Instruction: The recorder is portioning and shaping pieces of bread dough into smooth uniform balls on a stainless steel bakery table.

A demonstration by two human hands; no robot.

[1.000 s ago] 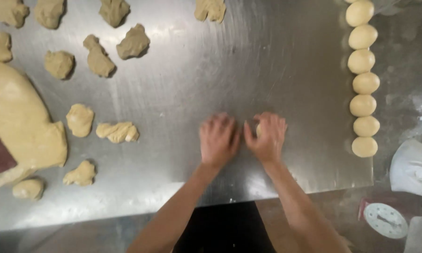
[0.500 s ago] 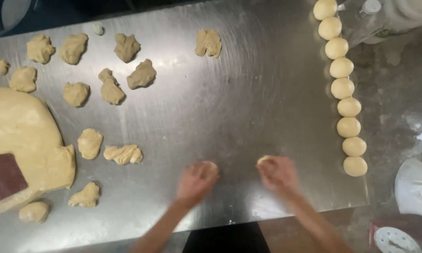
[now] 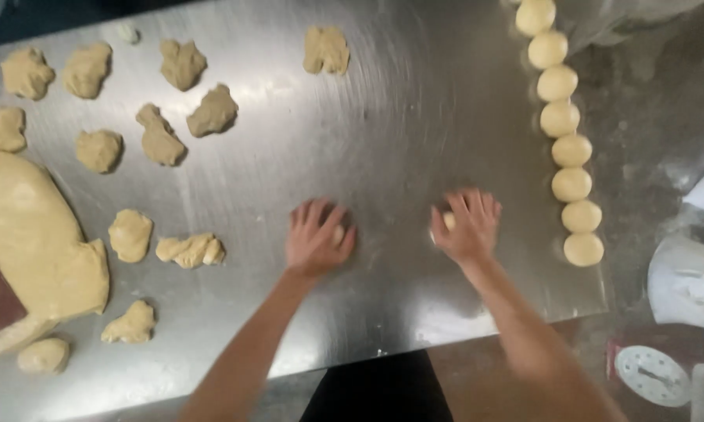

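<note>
This is a bakery or a commercial kitchen. The work surface is a large brushed stainless-steel table (image 3: 414,117). On it lie many rough torn pieces of beige dough (image 3: 211,112), one big slab of the same dough (image 3: 31,242), and a straight row of smooth round dough balls (image 3: 571,148). A small white dial scale (image 3: 653,375) stands beside the table.

Steel table (image 3: 414,117): big dough mass (image 3: 23,250) at left edge, torn dough pieces (image 3: 160,137) scattered far-left and near-left, column of round dough balls (image 3: 571,148) along right side. Both palms press on it near-centre.
</note>
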